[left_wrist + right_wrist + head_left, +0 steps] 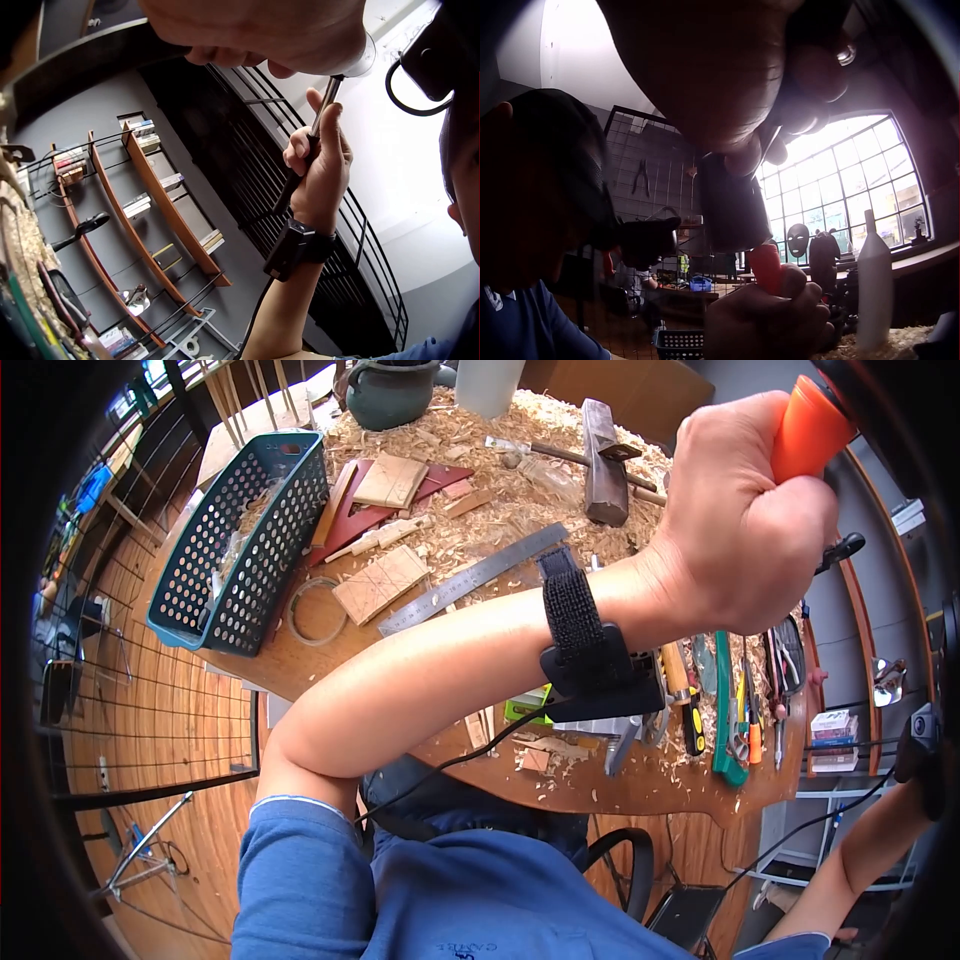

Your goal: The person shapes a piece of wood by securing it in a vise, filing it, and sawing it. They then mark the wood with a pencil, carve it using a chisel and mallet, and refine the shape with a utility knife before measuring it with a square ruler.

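Observation:
My left hand (745, 510) grips an orange piece (812, 432) at the upper right of the head view, its fingers curled round it. In the left wrist view my right hand (322, 169) holds a thin tool (326, 109) with a metal shaft and dark handle; the shaft's upper end meets the underside of my left hand (262, 34). The right wrist view has a dark cylinder (735, 206) between my right hand (705, 71) and the orange piece (765, 268) in my left fist (769, 322). The head view does not show my right hand.
On the shaving-covered table (640, 785) lie a green basket (245, 540), wood blocks (382, 585), a steel ruler (475, 578), a mallet (605, 465) and several hand tools (730, 710). A dark pot (390, 392) stands at the back. Shelves (176, 202) line the wall.

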### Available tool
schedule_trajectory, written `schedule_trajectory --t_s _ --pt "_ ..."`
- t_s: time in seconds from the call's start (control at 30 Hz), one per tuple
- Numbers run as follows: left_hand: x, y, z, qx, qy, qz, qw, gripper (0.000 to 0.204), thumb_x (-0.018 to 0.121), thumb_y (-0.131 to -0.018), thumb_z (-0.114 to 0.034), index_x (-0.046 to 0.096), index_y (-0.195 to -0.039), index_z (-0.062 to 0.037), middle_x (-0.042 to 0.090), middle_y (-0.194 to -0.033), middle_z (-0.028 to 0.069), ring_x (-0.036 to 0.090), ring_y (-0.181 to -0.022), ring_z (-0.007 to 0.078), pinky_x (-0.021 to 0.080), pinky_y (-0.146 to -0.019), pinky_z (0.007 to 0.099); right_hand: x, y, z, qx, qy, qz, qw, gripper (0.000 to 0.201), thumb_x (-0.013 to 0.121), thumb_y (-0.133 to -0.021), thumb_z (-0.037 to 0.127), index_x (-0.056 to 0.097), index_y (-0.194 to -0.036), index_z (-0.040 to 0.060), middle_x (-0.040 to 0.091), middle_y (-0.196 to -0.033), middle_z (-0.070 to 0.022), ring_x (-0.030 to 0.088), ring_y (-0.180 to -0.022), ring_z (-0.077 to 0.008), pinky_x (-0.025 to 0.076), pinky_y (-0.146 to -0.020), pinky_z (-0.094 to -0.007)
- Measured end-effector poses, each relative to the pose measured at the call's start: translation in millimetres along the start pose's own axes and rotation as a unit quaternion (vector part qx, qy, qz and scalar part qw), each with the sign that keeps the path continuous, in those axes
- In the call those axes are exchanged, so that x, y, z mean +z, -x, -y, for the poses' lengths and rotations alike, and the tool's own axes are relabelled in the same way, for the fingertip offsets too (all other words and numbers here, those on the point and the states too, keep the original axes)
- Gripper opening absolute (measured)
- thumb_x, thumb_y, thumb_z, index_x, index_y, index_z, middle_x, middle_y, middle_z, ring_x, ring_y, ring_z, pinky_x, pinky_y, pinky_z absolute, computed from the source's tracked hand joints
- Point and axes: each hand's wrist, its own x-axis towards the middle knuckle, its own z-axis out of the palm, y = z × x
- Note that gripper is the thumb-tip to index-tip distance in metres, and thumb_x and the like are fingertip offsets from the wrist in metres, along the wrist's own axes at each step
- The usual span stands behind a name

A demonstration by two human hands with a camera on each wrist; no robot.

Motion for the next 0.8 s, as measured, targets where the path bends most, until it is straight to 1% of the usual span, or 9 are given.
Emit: schedule_trajectory --t_s 0.07,0.13,0.23,0.27,0.3,0.37,0.43,0.53,0.8 --pt "-2.3 2.3 -0.9 -0.058 0.141 0.032 0.988 0.039 0.047 -0.089 0.006 0.064 -0.124 0.0036 0.055 -0.08 -0.0036 0.048 -0.07 0.0031 0.041 -0.061 0.023 -3.5 -0.5 1.1 0.025 0.0 0.022 0.999 0.035 0.071 -0.107 0.029 0.079 -0.11 -0.0045 0.074 -0.073 -0.0078 0.057 -0.05 -0.006 0.038 -0.045 -0.0198" --pt "-4.1 1.1 -4.8 -0.043 0.102 0.051 0.993 0.041 0.049 -0.09 0.006 0.063 -0.129 0.0045 0.055 -0.08 -0.0037 0.048 -0.069 0.0034 0.041 -0.061 0.0231 -0.9 -0.6 -2.1 0.037 0.0 0.034 0.999 0.035 0.072 -0.106 0.03 0.08 -0.11 -0.004 0.074 -0.071 -0.0074 0.056 -0.048 -0.0052 0.037 -0.043 -0.0191" --pt "2.2 3.5 -7.2 -0.046 0.097 0.038 0.994 0.042 0.05 -0.091 0.006 0.063 -0.13 0.0042 0.056 -0.081 -0.0033 0.048 -0.069 0.0035 0.041 -0.061 0.0233 6.4 0.0 -16.2 -0.032 -0.062 -0.054 0.996 0.034 0.073 -0.105 0.029 0.08 -0.111 -0.0032 0.075 -0.073 -0.0081 0.059 -0.048 -0.0054 0.04 -0.044 -0.0188" --pt "6.3 5.1 0.0 -0.05 0.1 0.031 0.993 0.042 0.05 -0.091 0.006 0.063 -0.13 0.004 0.056 -0.081 -0.0031 0.048 -0.069 0.0036 0.041 -0.061 0.0234 3.0 1.2 -19.5 -0.008 -0.057 -0.044 0.997 0.034 0.073 -0.105 0.029 0.08 -0.11 -0.0032 0.076 -0.074 -0.0088 0.06 -0.05 -0.0054 0.041 -0.045 -0.0187" --pt "17.5 10.2 33.1 -0.013 -0.12 0.041 0.992 0.042 0.05 -0.091 0.005 0.063 -0.131 0.0035 0.057 -0.081 -0.0029 0.049 -0.07 0.0037 0.042 -0.062 0.0233 1.5 2.1 -18.9 0.003 -0.054 -0.04 0.998 0.033 0.073 -0.106 0.029 0.08 -0.11 -0.0031 0.076 -0.074 -0.0091 0.061 -0.051 -0.0055 0.042 -0.045 -0.0186" --pt "19.3 3.9 25.7 0.025 -0.334 0.048 0.941 0.043 0.05 -0.091 0.005 0.063 -0.132 0.0029 0.057 -0.081 -0.0027 0.049 -0.07 0.0038 0.042 -0.062 0.0233 0.9 4.5 -14.0 -0.004 -0.036 -0.03 0.999 0.034 0.072 -0.106 0.03 0.08 -0.108 -0.0033 0.076 -0.075 -0.0095 0.062 -0.053 -0.0058 0.043 -0.047 -0.0185" --pt "2.3 -3.8 3.2 0.01 -0.113 -0.009 0.993 0.01 0.053 -0.076 -0.004 0.06 -0.075 0.0032 0.063 -0.059 0.0111 0.062 -0.055 0.0187 0.051 -0.056 0.0363 -1.2 6.2 -10.7 -0.024 -0.021 -0.025 0.999 0.034 0.072 -0.106 0.03 0.08 -0.106 -0.0034 0.076 -0.075 -0.0095 0.063 -0.055 -0.006 0.043 -0.048 -0.0185" --pt "2.2 -5.0 2.1 -0.001 -0.094 -0.011 0.995 0.01 0.054 -0.076 -0.004 0.06 -0.076 0.0034 0.062 -0.058 0.0116 0.062 -0.055 0.0188 0.051 -0.056 0.0366 -12.5 7.0 -11.8 0.009 -0.001 0.018 1.0 0.034 0.071 -0.107 0.029 0.079 -0.105 -0.0047 0.075 -0.075 -0.0082 0.061 -0.058 -0.0072 0.044 -0.052 -0.0216" --pt "4.8 -5.4 5.6 -0.008 -0.114 -0.007 0.993 0.01 0.055 -0.076 -0.004 0.06 -0.076 0.004 0.06 -0.058 0.0128 0.061 -0.055 0.0193 0.051 -0.056 0.0374 -7.6 13.8 -17.0 0.015 -0.016 0.016 1.0 0.034 0.066 -0.109 0.027 0.078 -0.112 -0.0051 0.073 -0.074 -0.0081 0.06 -0.056 -0.0073 0.042 -0.05 -0.0206"
